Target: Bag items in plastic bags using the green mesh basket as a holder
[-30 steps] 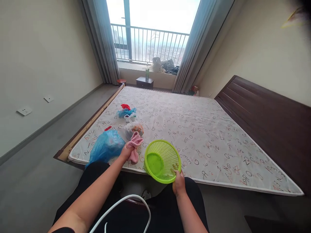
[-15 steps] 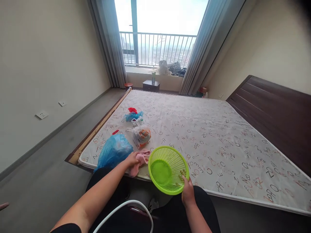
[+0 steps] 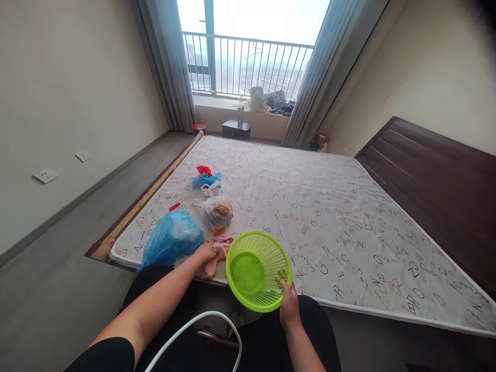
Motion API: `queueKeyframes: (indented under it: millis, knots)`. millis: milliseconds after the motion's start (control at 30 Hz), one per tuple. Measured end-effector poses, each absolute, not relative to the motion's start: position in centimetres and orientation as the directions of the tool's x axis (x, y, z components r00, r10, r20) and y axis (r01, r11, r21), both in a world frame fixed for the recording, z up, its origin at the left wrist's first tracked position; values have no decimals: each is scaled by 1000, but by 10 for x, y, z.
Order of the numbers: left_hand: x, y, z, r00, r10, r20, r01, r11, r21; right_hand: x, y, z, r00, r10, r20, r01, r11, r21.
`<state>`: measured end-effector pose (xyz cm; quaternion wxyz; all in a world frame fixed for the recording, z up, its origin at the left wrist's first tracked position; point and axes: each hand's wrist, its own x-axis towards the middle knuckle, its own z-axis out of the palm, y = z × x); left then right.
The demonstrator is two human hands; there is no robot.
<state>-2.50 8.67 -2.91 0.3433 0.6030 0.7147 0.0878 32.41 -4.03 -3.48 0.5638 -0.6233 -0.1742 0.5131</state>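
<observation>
My right hand grips the rim of a lime-green plastic basket, thumb inside the mesh wall and fingers behind it. The basket is tilted with its opening toward me, over the near mattress edge; nothing lies inside it. To its left, my left hand is closed on a pink cloth lying at the mattress edge. A blue plastic bag with contents sits just left of that hand. Behind the cloth stands a white see-through bag with orange print.
The letter-printed mattress fills the middle, with a dark headboard at right. Farther back lie a small blue bag, a red bag and a small red item. A white cable-like loop arches over my lap.
The whole scene has shifted slightly left in view as my head turned. Both hands keep their holds on the cloth and the basket, with little other movement.
</observation>
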Motion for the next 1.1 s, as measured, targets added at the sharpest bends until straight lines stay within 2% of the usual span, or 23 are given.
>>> queueKeyframes:
  millis: [200, 367, 500, 800, 933, 1100]
  knots:
    - [-36, 110, -2, -39, 938, -344, 730, 262, 631, 323, -41, -30, 402, 795, -454, -394, -297, -870]
    - [-81, 140, 38, -254, 930, -266, 681, 367, 633, 320, -41, -25, 398, 791, -466, -403, -306, -863]
    - [-113, 150, 51, -381, 876, -296, 617, 479, 624, 319, -41, -27, 418, 778, -469, -399, -306, -864]
    - [-85, 134, 10, -252, 853, -457, 530, 517, 672, 315, -40, -23, 444, 781, -440, -359, -295, -886]
    - [-61, 122, -1, -169, 882, -440, 532, 457, 713, 313, -40, -21, 467, 786, -406, -322, -276, -906]
    - [-19, 92, -7, -147, 915, -377, 516, 396, 760, 310, -39, -15, 453, 793, -407, -345, -265, -901]
